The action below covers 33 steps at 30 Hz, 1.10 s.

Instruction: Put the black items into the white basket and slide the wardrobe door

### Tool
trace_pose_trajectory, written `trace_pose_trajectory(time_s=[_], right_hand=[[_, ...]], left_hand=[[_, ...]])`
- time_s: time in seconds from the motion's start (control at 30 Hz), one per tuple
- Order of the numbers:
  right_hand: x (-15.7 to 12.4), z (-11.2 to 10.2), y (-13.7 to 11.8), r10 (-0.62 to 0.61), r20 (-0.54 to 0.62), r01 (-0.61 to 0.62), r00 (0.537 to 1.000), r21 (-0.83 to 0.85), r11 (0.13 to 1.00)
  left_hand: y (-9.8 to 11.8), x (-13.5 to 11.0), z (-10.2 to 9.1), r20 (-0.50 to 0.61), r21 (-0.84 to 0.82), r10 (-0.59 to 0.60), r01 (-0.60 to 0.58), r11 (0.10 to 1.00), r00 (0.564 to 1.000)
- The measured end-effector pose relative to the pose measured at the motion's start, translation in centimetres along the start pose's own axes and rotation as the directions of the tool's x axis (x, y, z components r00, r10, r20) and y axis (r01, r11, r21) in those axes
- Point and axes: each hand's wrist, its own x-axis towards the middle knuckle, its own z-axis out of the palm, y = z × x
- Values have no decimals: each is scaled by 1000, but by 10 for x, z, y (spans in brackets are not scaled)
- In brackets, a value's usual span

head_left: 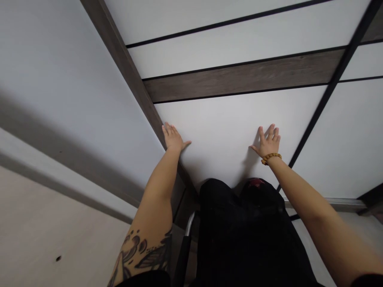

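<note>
Left hand: the left hand [173,138] was held flattened with fingers spread and nothing gripped; it was placed at the left edge of a smooth white rectangular door panel [215,123], the fingertips being set near a grey-brown wood-grain upright [123,59].
Right hand: the right hand [269,143] was held open, fingers fanned and nothing gripped; it was placed over the right part of the same panel, a shadow being cast beside it. Whether the whole palm was pressed down could not be told.
Door panel: it was seen directly ahead, beyond the knees, bordered above by a horizontal grey-brown wood-grain band [245,75] and on the right by a slanting black bar [330,91].
Adjoining panel: a second plain white panel [350,139] was seen beyond the bar.
Wrist ornament: a yellowish-brown beaded bracelet [272,155] was worn on the right wrist.
Arm marking: a dark patterned tattoo [143,251] was borne on the left arm.
Clothing: black trousers [245,235] were worn.
Lettering: a small red mark [256,182] was shown at the right knee; it could not be read.
Metalwork: a bent silver tube [189,225] was seen beside the left leg.
</note>
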Motion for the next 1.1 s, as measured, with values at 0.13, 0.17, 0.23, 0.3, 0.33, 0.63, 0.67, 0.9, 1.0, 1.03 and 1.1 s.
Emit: trace_pose_trajectory(time_s=[0.13,0.17,0.23,0.3,0.33,0.63,0.67,0.9,1.0,1.03,1.1], right_hand=[[-1,-2,-2,-24,13,24,1000,0,1000],[-1,-2,-3,-24,17,24,1000,-2,1000],[-1,-3,-5,-18,22,18,1000,-5,1000],[-1,-4,-7,-10,27,11,1000,-8,1000],[-1,-4,-8,-8,33,8,999,-9,1000],[1,-7,-17,0,87,-1,996,12,1000],[2,-7,-19,-1,88,-1,996,19,1000],[-5,-26,-35,1,76,-17,997,212,977],[-16,-37,-41,65,68,-91,996,523,848],[-21,-40,-42,92,117,-146,989,628,764],[-29,-45,-46,103,260,-268,960,753,601]], left_hand=[[-2,0,-1,13,58,-11,10,998,1000],[-3,0,-1,13,78,-10,9,997,1000],[-6,-1,-2,16,95,0,-1,995,1000],[-8,-1,-2,24,73,6,-8,997,1000],[-8,-1,-2,31,53,4,-6,999,1000],[-18,8,-3,89,-70,12,-6,998,996],[-19,8,-3,92,-84,12,-5,996,996],[-17,-5,-12,-76,-355,-114,80,931,991],[-1,-20,-14,-40,-704,-160,86,705,986],[7,-26,-15,28,-812,-123,94,575,992],[22,-39,-19,134,-929,12,122,350,991]])
